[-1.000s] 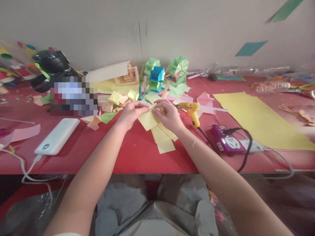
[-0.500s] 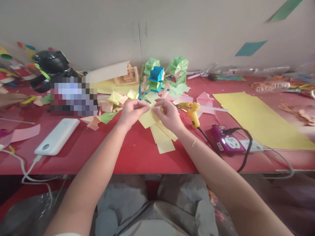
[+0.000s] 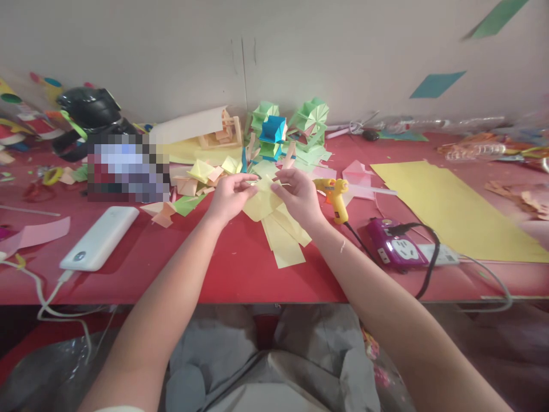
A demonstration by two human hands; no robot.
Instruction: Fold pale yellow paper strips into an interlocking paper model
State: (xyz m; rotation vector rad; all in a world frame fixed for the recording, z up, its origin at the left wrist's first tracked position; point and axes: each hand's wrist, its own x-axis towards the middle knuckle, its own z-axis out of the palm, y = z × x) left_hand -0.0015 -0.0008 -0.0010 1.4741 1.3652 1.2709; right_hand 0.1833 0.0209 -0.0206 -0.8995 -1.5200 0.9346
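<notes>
Between my hands is a small piece of pale yellow paper [image 3: 260,205], its top near my fingertips. My left hand [image 3: 231,200] has thumb and forefinger curled at the paper's left edge. From the other side, my right hand [image 3: 299,197] pinches the paper's right part, fingers bent over it. Several yellow paper strips [image 3: 288,246] lie loosely fanned beneath on the red table. Just right of my right hand lies a yellow glue gun [image 3: 337,197]. Behind the hands stands a blue and green folded-paper piece [image 3: 273,130].
Green paper lanterns [image 3: 312,116] stand near the wall. A purple power socket [image 3: 397,243] with a black cord and a large yellow sheet [image 3: 458,212] lie to the right. Leftward are a white power bank [image 3: 100,237], folded paper scraps [image 3: 186,186] and scissors [image 3: 45,182].
My hands have drawn slightly apart, the right one shifting a little to the right. Another person's hand at the far left has gone from view, uncovering the scissors.
</notes>
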